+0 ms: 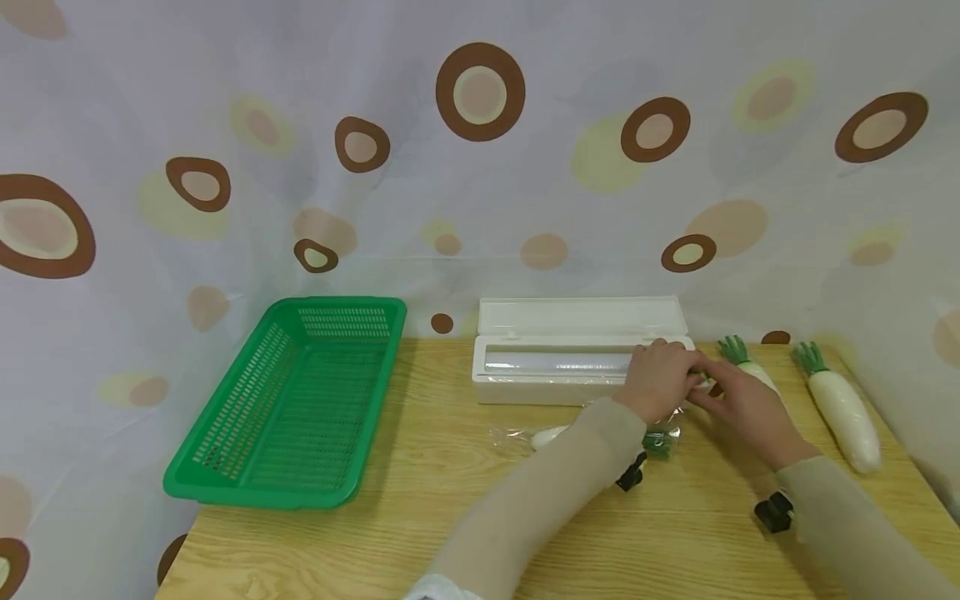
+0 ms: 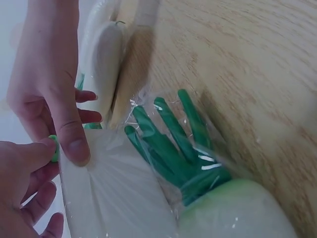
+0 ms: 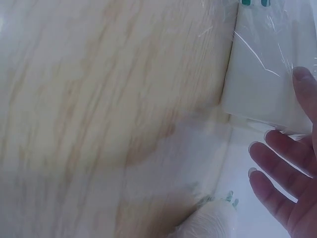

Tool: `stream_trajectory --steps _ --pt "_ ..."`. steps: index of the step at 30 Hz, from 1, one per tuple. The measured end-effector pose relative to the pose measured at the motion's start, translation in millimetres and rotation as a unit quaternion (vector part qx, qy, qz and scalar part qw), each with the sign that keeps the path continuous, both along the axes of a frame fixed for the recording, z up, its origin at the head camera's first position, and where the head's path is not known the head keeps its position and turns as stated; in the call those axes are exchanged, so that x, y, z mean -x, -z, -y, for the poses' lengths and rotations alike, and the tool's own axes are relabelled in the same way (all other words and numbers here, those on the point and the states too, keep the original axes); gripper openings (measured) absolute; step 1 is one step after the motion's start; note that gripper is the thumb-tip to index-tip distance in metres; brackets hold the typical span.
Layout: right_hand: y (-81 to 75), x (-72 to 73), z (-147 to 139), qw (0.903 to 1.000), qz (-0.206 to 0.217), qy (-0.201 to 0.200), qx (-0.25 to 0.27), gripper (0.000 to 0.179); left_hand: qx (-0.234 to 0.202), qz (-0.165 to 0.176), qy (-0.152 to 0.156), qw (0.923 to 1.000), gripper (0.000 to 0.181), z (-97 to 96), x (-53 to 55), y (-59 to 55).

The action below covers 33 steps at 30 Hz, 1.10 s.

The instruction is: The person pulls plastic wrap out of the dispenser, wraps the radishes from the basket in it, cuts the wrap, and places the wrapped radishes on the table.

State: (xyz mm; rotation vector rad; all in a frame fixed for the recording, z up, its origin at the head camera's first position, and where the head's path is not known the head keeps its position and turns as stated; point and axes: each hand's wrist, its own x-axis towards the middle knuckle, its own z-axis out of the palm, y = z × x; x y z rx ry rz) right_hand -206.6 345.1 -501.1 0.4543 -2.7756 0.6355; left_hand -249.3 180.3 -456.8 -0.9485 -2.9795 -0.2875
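A white cling film box [image 1: 528,393] stands by the wall, lid raised, with a film roll [image 1: 562,362] inside. At its right end my left hand [image 1: 660,379] pinches a small green slide cutter [image 2: 54,148] at the box edge. My right hand [image 1: 753,412] holds that end corner, its thumb [image 2: 74,141] on the front face, other fingers beyond the end. Clear film hangs down the front over a white radish [image 2: 237,213] with green leaves [image 2: 173,148]; my left forearm partly hides this radish in the head view.
A green plastic basket [image 1: 375,400] sits on the left of the wooden table [image 1: 420,508]. Two more white radishes lie on the right, one [image 1: 843,417] near the table edge and one [image 1: 757,372] partly behind my right hand. A patterned sheet [image 1: 480,208] hangs behind.
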Motion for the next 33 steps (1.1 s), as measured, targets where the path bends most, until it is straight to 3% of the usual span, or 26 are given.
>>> stream_trajectory --steps 8,16,26,33 --pt "-2.5 -1.7 1 0.9997 0.008 0.013 -0.017 0.064 -0.008 0.003 0.001 1.0 0.012 6.1 2.2 -0.6" --pt "-2.7 -0.9 3 0.9993 0.006 0.017 -0.031 0.065 0.028 0.0 0.005 0.9996 0.014 8.1 2.7 -1.4" --pt "-1.9 -3.1 6 0.9975 -0.023 0.028 -0.061 0.07 0.04 -0.03 0.021 0.9985 0.017 16.2 4.1 1.7" --pt "-1.1 -3.9 3 0.9967 -0.039 0.039 -0.059 0.069 0.037 -0.031 0.025 0.9985 0.015 26.9 8.6 -2.3"
